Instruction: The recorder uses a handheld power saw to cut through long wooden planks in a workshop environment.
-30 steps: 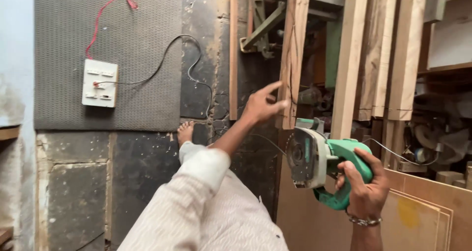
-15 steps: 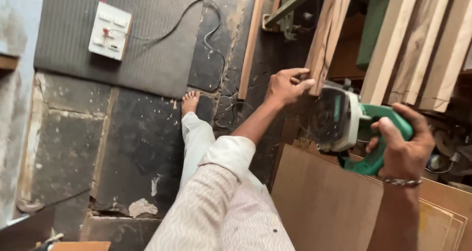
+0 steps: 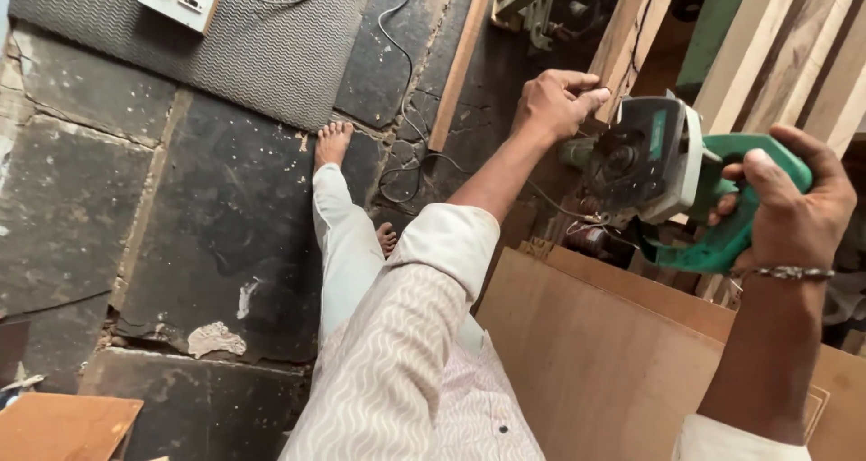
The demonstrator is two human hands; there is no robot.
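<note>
Clearly, the cutting is only at its setting-up stage, judging by how things are lying: the green circular saw [image 3: 672,177] is being held up in the right part of the frame, and I cannot see a finished cut or a kerf in the wooden plank [image 3: 624,37] it is sitting against. The right hand [image 3: 787,204] is wrapping closed around the saw's green handle, fingers curled over the top of the grip, with a metal bracelet [image 3: 792,272] showing at the wrist. The left hand [image 3: 557,103] is reaching across at upper centre, its fingers pressing together and pinching the edge of the plank just beside the saw's dark guard. Whether the blade is turning cannot be told. What looks left, as a judgement, is the whole pass through the wood.

The saw's long axis is running roughly left to right across the frame, handle toward the right edge, guard and blade end pointing left toward the plank and the left hand. The plank itself is leaning, its long axis running from upper right down toward lower left, among other pale timber lengths [image 3: 767,46] standing at upper right.

Below the saw, a brown plywood sheet [image 3: 595,353] is standing at lower right. A black cord [image 3: 406,163] is trailing over the dark stone floor [image 3: 198,217], where a bare foot [image 3: 332,142] is resting near a grey ribbed mat [image 3: 262,55].
</note>
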